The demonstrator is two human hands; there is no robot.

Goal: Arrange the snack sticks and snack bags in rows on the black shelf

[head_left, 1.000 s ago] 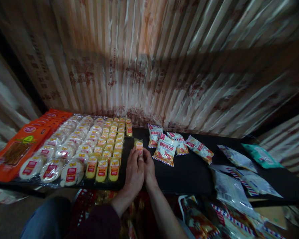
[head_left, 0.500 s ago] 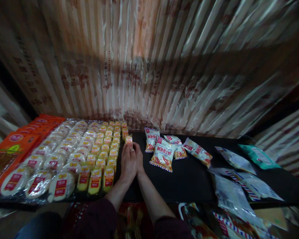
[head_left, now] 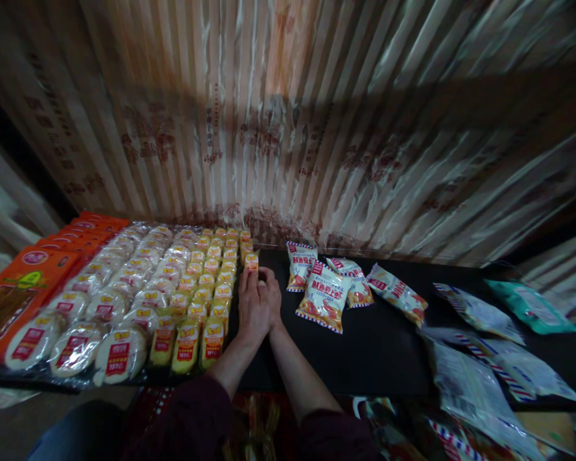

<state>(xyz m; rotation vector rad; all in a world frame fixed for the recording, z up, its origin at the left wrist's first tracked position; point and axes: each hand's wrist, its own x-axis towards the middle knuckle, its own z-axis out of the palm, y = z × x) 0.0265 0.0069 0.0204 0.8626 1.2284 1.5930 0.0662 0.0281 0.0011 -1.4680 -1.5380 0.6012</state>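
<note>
At the front end of a short new column of small yellow packaged cakes, my left hand (head_left: 254,304) is closed on a wrapped cake (head_left: 251,262) with an orange-and-white label. My right hand (head_left: 273,298) presses against the left, its fingers curled at the right side of that same cake; its grip is partly hidden. Directly left of my hands stand rows of yellow packaged cakes (head_left: 213,342), with red labels on the front ones. Both forearms reach over the black shelf (head_left: 312,365).
Round white wrapped cakes (head_left: 120,352) fill the shelf farther left, beside orange flat packs (head_left: 24,288). Several snack bags (head_left: 324,296) lie to the right, with a teal bag (head_left: 532,306) at the far end. Clear bags (head_left: 470,378) overhang the front edge. Plastic-covered corrugated sheeting (head_left: 269,160) rises behind.
The view has shifted slightly, so the right-hand bags appear farther right. My hands stay together at the wrapped cake, near the column's back end.
</note>
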